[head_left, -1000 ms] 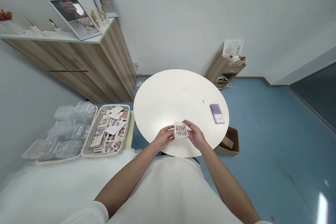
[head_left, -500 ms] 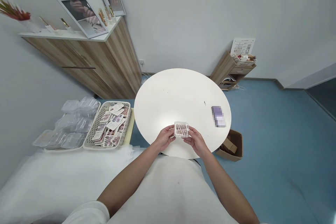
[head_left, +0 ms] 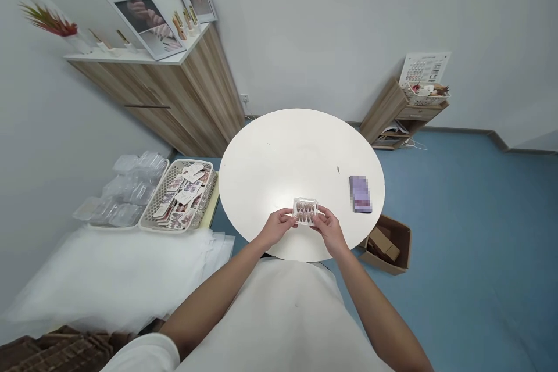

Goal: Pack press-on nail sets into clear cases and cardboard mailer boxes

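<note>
Head view: both bare hands meet at one small clear box near the middle of the frame, just below centre.
Clear box: the box [head_left: 306,211] sits between the hands, its face turned up toward the camera, with two rows of false nails [head_left: 306,207] showing through; whether its underside touches the table cannot be told.
Left hand: the left hand [head_left: 278,226] is clamped on the box's left end, thumb by the lower left corner, fingers bent along that side.
Right hand: the right hand [head_left: 330,231] is clamped on the right end, thumb laid over the lower right corner, fingers curled around the edge.
Left forearm: the left forearm [head_left: 213,290] slants up and rightward from a white sleeve [head_left: 143,354] at the bottom left.
Right forearm: the right forearm [head_left: 375,302] slants up and leftward from the bottom right, roughly mirroring the other.
Round table: the white table [head_left: 300,151] fills the centre, with a blurred purple item [head_left: 360,194] on its right side.
Left of frame: a basket [head_left: 210,196] of printed cards [head_left: 183,195] stands beside a pile of plastic cases [head_left: 126,192].
</note>
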Tool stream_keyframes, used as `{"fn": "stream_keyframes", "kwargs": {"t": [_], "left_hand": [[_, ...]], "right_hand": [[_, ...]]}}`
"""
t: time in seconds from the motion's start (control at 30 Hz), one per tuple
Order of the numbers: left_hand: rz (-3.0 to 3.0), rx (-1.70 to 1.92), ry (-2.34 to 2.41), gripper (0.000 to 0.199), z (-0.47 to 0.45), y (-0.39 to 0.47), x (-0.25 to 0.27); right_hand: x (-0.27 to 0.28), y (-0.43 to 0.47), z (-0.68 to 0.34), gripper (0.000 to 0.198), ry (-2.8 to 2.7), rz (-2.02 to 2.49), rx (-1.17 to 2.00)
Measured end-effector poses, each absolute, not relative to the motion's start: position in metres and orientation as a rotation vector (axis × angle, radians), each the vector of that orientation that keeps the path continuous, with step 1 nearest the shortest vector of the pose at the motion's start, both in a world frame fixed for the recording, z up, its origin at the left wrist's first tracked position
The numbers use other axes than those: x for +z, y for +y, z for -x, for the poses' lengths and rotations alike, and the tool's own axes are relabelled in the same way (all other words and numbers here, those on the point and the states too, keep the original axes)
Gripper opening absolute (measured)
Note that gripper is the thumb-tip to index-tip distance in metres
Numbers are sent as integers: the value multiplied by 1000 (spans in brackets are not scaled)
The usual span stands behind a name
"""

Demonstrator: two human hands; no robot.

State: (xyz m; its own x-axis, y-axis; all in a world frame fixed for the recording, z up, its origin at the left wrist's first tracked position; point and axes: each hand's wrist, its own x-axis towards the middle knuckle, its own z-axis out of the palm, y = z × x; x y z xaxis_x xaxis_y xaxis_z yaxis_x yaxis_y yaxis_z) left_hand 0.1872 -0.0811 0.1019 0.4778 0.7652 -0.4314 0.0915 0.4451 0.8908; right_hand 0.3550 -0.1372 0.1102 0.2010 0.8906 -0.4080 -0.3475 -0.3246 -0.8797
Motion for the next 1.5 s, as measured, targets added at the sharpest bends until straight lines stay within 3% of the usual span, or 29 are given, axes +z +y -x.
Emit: {"fn": "stream_keyframes", "kwargs": {"t": [0.33,0.7,0.97,1.33,1.5], "left_hand": [[-1117,625,1099,35,-206,-93,88],[-1146,747,1174,46,-185,-86,85],[-1026,794,1283,48,-131,-61,67],[-998,783,1554,51,-35,-6,27],[-995,704,1559,53,-14,13,13]], "right_hand": [[96,-136,-365,48,-588,1377,1376],[84,-110,-342,46,-547,1443,1412],[69,-73,-277,43,-581,1515,1432],[38,-8,-174,60,-792,1721,1443],[21,9,-156,59,-793,1703,1496]]}}
